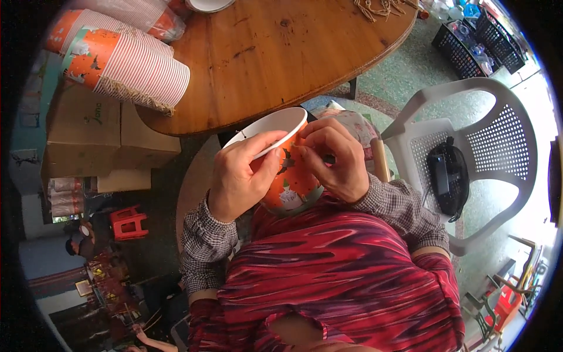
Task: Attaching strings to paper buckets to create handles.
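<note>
An orange paper bucket (291,196) with a white rim and dark printed shapes is tilted in front of my body, its mouth facing up and away. My left hand (237,179) grips its near left rim, thumb on the outer wall and fingers over the edge. At the right side of the rim, my right hand (340,157) is closed, thumb and forefinger pinched against the outer wall. What lies between those fingertips is too small to make out. A small dark bit shows at the rim's far left. The bucket's base meets my red patterned clothing.
Nested paper buckets (146,70) lie on the wooden table (275,58), straw-coloured cords along their side. More cords (381,7) lie at the far right edge. A grey plastic chair (498,129) holds a black bag (447,179). Cardboard boxes (88,126) stand left; people are lower left.
</note>
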### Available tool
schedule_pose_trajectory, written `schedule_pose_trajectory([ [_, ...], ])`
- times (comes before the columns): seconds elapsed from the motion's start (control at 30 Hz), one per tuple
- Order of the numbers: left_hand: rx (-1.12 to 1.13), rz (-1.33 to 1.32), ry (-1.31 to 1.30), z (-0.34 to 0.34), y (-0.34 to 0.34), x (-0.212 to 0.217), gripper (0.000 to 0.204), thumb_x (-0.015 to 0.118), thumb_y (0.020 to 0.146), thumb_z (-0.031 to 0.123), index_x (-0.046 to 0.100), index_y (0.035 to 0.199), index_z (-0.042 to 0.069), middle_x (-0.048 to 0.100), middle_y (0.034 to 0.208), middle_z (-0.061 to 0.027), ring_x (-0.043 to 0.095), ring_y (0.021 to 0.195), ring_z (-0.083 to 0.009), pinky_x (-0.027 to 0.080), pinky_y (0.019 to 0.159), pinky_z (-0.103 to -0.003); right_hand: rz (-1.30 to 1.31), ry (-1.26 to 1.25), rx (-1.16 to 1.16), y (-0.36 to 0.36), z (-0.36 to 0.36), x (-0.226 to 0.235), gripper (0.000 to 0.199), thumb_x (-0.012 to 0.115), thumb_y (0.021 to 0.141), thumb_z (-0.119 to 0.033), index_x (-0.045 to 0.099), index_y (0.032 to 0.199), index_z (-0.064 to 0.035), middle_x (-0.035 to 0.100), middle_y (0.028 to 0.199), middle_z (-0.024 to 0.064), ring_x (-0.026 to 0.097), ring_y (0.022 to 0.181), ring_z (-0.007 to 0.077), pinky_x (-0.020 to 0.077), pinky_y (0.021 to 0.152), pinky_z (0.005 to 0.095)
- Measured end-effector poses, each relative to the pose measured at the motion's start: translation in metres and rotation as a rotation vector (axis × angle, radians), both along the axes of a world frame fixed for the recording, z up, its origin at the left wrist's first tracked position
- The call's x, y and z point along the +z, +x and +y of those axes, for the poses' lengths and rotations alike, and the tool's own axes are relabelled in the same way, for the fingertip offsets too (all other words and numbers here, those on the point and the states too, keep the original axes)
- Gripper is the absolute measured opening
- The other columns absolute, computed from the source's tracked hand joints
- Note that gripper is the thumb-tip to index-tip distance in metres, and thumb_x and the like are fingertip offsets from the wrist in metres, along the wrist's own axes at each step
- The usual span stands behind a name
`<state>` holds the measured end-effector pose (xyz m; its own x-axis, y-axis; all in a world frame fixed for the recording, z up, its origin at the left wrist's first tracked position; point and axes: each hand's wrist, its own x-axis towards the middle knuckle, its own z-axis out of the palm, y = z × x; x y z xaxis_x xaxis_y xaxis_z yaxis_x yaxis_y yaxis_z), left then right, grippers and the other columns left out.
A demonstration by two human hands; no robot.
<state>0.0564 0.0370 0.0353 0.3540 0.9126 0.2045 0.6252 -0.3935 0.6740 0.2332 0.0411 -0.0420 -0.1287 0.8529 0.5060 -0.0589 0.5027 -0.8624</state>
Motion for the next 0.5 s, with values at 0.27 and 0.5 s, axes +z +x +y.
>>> schedule_pose_trajectory([
  [0.27, -0.014, -0.037, -0.030, -0.0007, -0.0022, 0.0009, 0.022, 0.060, 0.081, 0.005, 0.062, 0.102, 0.000, 0.066, 0.088, -0.0184, 0.068, 0.080, -0.0284, 0.053, 0.068, -0.033, -0.028, 0.058, -0.016, -0.0018, -0.0020, 0.0023, 0.013, 0.066, 0.080, -0.001, 0.056, 0.088, 0.0007, 0.056, 0.092, 0.0111, 0.059, 0.071, 0.0167, 0.0477, 0.061, 0.0260],
  [0.5, -0.032, -0.042, -0.003, -0.0009, -0.0066, -0.0022, 0.023, 0.061, 0.079, 0.006, 0.063, 0.101, 0.000, 0.066, 0.087, -0.0186, 0.067, 0.079, -0.0293, 0.053, 0.068, -0.034, -0.060, 0.060, -0.027, -0.0029, -0.0061, -0.0004, 0.012, 0.065, 0.080, -0.001, 0.056, 0.089, 0.0003, 0.056, 0.092, 0.0119, 0.059, 0.075, 0.0199, 0.0480, 0.063, 0.0281],
])
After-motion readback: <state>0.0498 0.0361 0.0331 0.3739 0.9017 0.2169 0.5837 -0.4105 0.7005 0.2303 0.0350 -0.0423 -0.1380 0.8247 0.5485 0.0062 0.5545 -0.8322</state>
